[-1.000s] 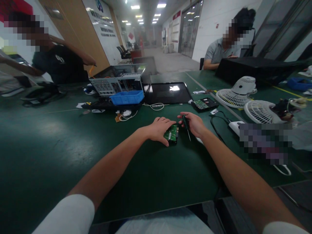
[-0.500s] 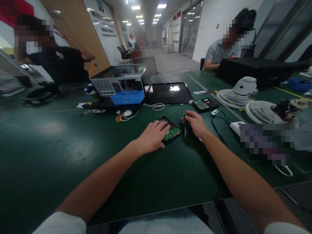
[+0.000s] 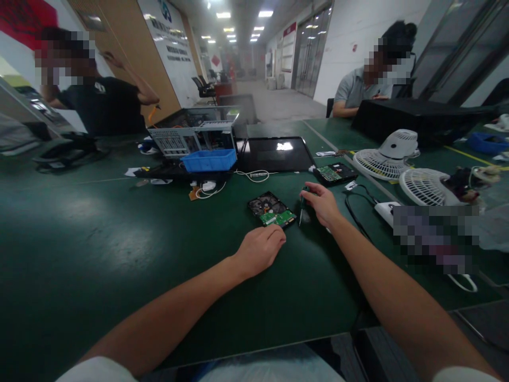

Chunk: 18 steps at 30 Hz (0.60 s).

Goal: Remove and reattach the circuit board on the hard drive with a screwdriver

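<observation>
A hard drive [image 3: 267, 205] lies on the green table, its green circuit board facing up. My left hand [image 3: 262, 248] is at the drive's near edge, fingers curled together; whatever they may hold is hidden. To the right of the drive, my right hand [image 3: 321, 204] grips a screwdriver [image 3: 302, 206] by its dark green handle. The metal shaft points down, its tip close to the drive's right corner. Farther back on the right lies a second hard drive [image 3: 336, 173], also with its circuit board showing.
Behind are an open computer case [image 3: 191, 139], a blue tray [image 3: 209, 160] and a flat black panel [image 3: 278, 154]. White fan parts [image 3: 385, 159] and a power strip [image 3: 386, 209] with black cables lie on the right. Two other people [image 3: 107, 103] are across the table.
My left hand has come off the top of the hard drive, moved toward me and curled its fingers. My right hand keeps the screwdriver in almost the same place.
</observation>
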### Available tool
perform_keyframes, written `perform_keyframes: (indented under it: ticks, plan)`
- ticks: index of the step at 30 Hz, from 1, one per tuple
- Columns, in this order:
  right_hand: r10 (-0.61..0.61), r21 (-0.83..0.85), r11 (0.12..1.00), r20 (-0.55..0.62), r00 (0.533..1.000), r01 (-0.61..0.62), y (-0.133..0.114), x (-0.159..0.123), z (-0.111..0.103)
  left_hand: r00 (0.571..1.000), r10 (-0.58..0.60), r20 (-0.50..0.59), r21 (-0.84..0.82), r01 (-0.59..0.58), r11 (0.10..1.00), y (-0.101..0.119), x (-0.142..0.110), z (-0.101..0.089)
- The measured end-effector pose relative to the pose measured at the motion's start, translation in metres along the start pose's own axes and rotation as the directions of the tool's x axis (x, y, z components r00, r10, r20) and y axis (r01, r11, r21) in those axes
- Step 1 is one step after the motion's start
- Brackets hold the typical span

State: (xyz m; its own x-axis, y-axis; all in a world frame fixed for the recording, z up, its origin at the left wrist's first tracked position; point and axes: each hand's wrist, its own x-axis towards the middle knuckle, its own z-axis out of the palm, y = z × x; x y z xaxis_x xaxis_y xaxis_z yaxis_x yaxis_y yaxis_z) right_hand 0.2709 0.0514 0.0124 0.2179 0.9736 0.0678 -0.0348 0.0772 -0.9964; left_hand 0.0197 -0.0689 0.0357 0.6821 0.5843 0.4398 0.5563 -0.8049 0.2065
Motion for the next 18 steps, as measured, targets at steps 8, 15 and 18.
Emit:
perform_keyframes:
  ticks: [8, 15, 18]
  plan:
    - [0.001, 0.109, 0.994, 0.04, 0.999, -0.005, -0.006, -0.001, 0.003, 0.987, -0.149, -0.062, 0.208, 0.159, 0.965, -0.015, 0.006, 0.0]
    - [-0.067, 0.013, 0.998, -0.022, 0.997, 0.067, -0.002, 0.003, 0.0, 0.992, -0.122, 0.014, 0.243, 0.115, 0.963, -0.018, 0.012, 0.006]
    - [-0.113, -0.018, 0.993, -0.066, 0.991, 0.112, 0.0, 0.007, -0.003, 0.992, -0.122, 0.015, 0.248, 0.114, 0.962, -0.021, 0.011, 0.006]
